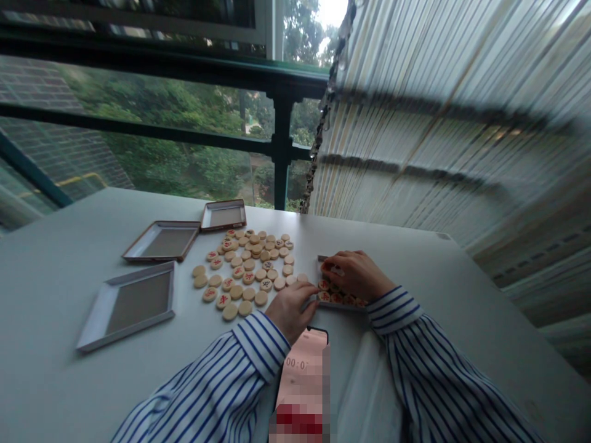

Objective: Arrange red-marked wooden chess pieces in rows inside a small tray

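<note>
Round wooden Chinese chess pieces [249, 277] lie loose on the table, some with red or dark characters facing up and others plain. A shallow box [344, 307] at the right holds rows of pieces, with red characters along its near side. My right hand [357, 271] is over this box with bent fingers, its fingertips down by the far left corner; what they grip is hidden. Beside the box's left edge rests my left hand [293, 307], its fingers stretched toward the rim and its thumb apart. No piece shows in it.
A phone [307, 357] with a timer on its screen lies below my left hand. At the left are a white tray [166, 307], a brown-rimmed tray [178, 245] and a smaller tray [225, 215]. Windows and a string curtain [415, 135] stand behind the table [55, 277].
</note>
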### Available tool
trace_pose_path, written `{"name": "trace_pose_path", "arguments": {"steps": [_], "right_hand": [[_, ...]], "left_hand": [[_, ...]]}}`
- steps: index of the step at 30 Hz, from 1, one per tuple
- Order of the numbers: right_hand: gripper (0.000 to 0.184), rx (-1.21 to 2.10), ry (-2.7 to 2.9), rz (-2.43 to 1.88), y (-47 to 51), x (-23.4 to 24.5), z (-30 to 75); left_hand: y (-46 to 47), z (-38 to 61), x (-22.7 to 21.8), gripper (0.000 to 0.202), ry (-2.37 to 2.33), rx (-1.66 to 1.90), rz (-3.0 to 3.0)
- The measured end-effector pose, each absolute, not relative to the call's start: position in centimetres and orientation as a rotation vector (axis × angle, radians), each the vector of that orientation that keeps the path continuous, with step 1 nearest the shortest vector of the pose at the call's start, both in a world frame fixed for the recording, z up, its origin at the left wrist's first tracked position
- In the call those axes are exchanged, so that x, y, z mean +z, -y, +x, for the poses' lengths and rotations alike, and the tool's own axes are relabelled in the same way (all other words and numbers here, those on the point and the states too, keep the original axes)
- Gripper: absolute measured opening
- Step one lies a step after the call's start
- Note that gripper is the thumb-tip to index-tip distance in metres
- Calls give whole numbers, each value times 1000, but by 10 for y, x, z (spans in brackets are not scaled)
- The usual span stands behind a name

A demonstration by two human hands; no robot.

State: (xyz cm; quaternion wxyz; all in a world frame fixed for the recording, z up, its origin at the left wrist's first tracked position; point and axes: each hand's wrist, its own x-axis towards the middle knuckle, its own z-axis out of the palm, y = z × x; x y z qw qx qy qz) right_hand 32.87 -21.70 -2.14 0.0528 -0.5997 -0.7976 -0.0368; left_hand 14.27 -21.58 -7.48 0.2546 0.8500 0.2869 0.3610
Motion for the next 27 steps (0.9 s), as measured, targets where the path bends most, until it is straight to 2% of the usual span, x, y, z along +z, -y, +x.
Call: {"name": "trace_pose_path", "arguments": {"steps": [6,27], "right_hand": [[23,-78,2457,-1856,214,-21,329],[27,9,2455,-1814,209,-31,334]], "left_hand": [[215,144,-79,21,-784,987,2339],[216,145,-78,21,-782,987,2350]]}}
